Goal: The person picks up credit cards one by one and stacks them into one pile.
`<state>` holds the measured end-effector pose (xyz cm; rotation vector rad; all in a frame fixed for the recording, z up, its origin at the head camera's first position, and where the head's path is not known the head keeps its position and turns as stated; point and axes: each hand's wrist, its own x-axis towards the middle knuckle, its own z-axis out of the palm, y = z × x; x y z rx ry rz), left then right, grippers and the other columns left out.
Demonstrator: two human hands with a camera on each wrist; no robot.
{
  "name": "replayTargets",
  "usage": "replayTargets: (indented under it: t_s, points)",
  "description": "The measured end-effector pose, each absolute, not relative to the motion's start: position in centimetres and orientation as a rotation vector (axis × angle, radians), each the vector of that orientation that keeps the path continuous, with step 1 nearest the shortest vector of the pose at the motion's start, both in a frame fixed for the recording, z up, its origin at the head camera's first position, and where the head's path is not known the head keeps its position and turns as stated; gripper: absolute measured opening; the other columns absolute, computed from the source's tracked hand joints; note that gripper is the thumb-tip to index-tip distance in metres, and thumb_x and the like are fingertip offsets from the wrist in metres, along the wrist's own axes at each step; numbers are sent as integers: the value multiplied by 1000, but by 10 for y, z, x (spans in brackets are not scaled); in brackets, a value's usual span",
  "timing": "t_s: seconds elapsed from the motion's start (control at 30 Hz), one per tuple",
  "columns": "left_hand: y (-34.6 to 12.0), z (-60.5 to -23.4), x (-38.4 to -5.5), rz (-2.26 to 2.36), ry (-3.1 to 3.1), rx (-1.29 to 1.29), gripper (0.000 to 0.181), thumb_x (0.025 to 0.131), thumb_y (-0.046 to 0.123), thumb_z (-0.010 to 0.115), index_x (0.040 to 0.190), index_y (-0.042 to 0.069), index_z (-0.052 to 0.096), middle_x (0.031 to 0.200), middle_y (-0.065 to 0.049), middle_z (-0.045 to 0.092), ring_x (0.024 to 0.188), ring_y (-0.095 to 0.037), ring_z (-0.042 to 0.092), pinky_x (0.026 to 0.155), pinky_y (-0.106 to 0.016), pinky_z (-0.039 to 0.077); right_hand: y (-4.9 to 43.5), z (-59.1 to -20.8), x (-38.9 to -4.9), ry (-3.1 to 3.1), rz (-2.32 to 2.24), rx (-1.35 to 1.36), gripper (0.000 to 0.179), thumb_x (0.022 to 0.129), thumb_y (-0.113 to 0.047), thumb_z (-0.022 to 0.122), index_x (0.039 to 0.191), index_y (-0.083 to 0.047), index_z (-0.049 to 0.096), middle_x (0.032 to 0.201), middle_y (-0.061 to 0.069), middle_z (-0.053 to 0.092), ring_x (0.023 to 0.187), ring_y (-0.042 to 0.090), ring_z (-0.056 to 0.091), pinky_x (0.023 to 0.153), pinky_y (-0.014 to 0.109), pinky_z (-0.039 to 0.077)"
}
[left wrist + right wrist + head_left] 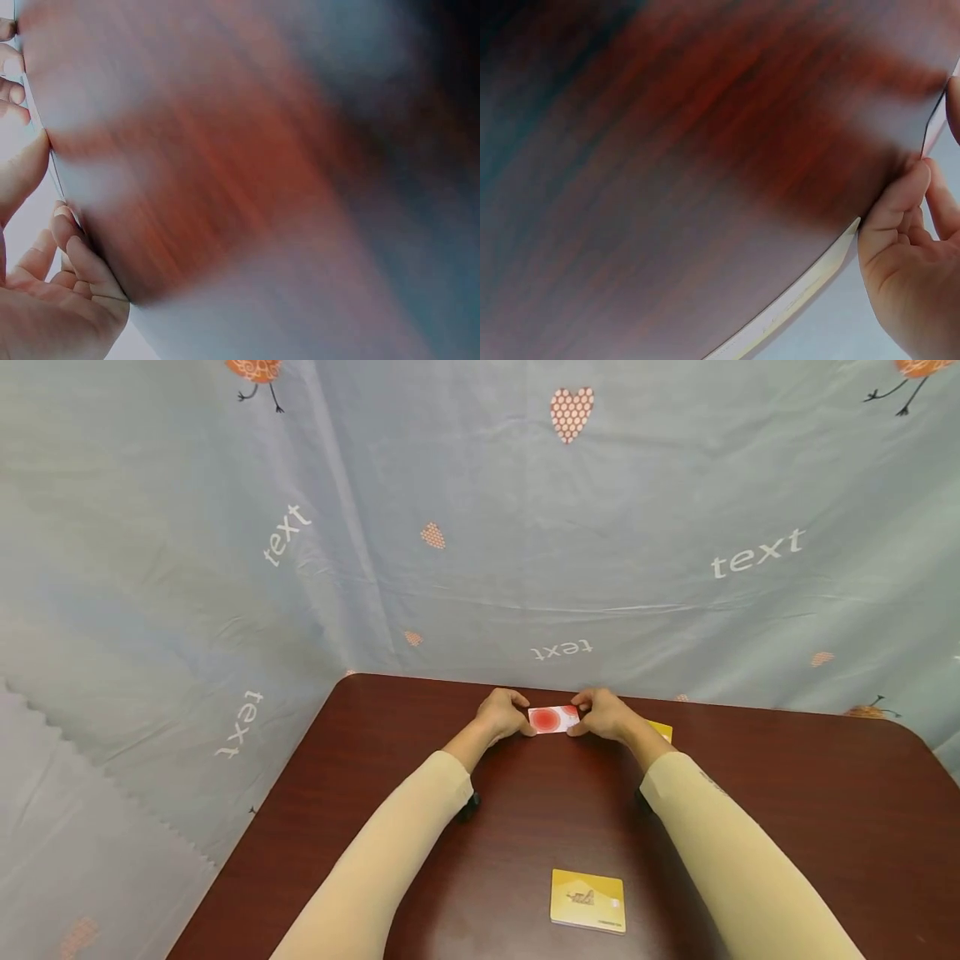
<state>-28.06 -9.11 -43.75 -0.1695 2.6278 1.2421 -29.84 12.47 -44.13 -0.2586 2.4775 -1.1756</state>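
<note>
Near the table's far edge, both hands are at a small white card with red circles (553,719), seen from the head. The left hand (502,713) pinches its left end between thumb and fingers. At the opposite end, the right hand (602,715) has its thumb at the lower corner and its fingers at the upper one. The card lies low over the tabletop, and in the right wrist view only its thin edge (930,124) shows. Behind the right wrist a yellow card (662,730) is partly hidden.
Closer to the person, a small stack of yellow cards (587,902) lies on the dark red-brown table (510,843), between the forearms. A pale blue patterned curtain (510,527) hangs right behind the table and along its left side.
</note>
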Motion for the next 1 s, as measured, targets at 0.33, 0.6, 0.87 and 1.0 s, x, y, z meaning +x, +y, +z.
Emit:
replayTargets:
  t_s: [0.33,0.6,0.87,1.0]
  points:
    - [-88,-437,-280,1225,2634,-140,50,73,4,93,119,8,75,127,-12,68,111,-28,57,102,-39,49,125,-442,-301,2494,-1128,-250,60,86,-5,84,137,8,56,131,25,55,121,35,51,112,46,41]
    - [-89,-436,-278,1197,2630,-137,51,75,3,91,123,7,73,130,-14,66,114,-29,56,103,-39,49,122,-444,-299,2526,-1174,-249,59,82,-2,87,132,7,57,122,22,58,112,33,54,105,44,45]
    - [-85,-435,-276,1031,2739,-70,50,78,7,91,124,8,72,122,-12,71,104,-28,61,96,-44,51,120,-442,-297,2556,-1178,-231,60,79,-3,89,130,6,58,110,17,63,99,28,58,93,40,48]
    - [-83,-435,-275,1000,2766,-42,49,78,8,90,124,7,71,121,-11,72,103,-28,62,96,-43,52,122,-440,-295,2554,-1179,-212,60,81,-5,88,133,6,59,112,17,64,98,27,58,90,38,49]
